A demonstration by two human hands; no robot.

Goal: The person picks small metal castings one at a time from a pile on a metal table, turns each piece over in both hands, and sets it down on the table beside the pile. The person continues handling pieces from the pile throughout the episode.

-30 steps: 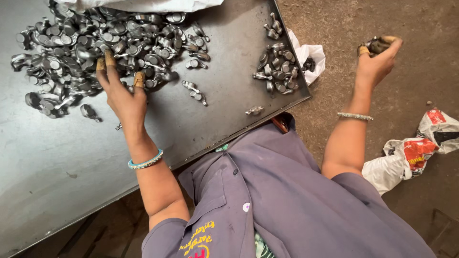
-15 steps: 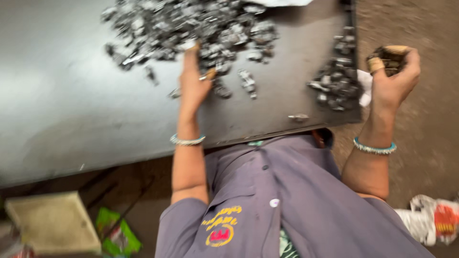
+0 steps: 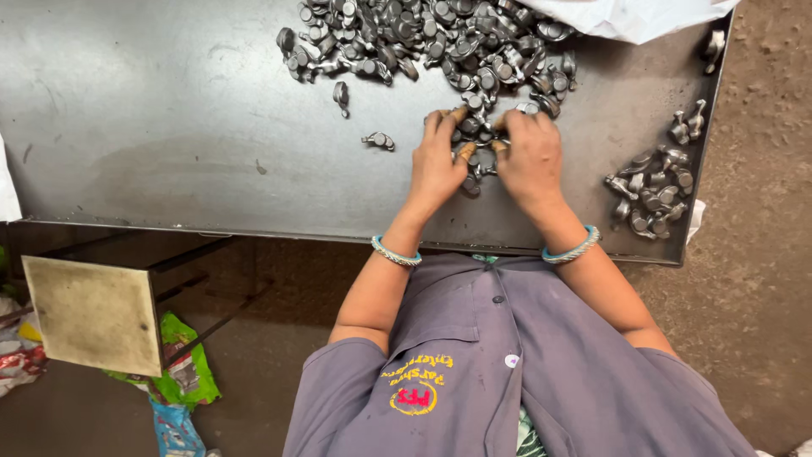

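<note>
Both hands work at the near edge of the big heap of small grey metal parts (image 3: pixel 431 38) that covers the far middle of the dark metal worktop (image 3: pixel 169 135). The left hand (image 3: pixel 440 165) and the right hand (image 3: pixel 529 156) lie side by side, palms down, fingers curled over a handful of parts (image 3: pixel 478 156) pulled out from the near side of the heap. Each grip looks loosely closed on that handful, thumbs and fingertips pinching at pieces, though exactly which piece each finger holds cannot be told, since the hands cover most of them.

Judging by how things lie, the sorting is only partly done. A much smaller pile of the same parts (image 3: pixel 655 190) sits well to the right of the heap, near the right corner of the worktop, and it reads as the pieces already set aside. The heap is by far the larger lot, so most of the work seems left. A few strays (image 3: pixel 378 140) lie just left of the heap's near edge, apart from both piles.

A white bag (image 3: pixel 634 13) lies at the heap's far right. Left of the heap the worktop is bare metal
</note>
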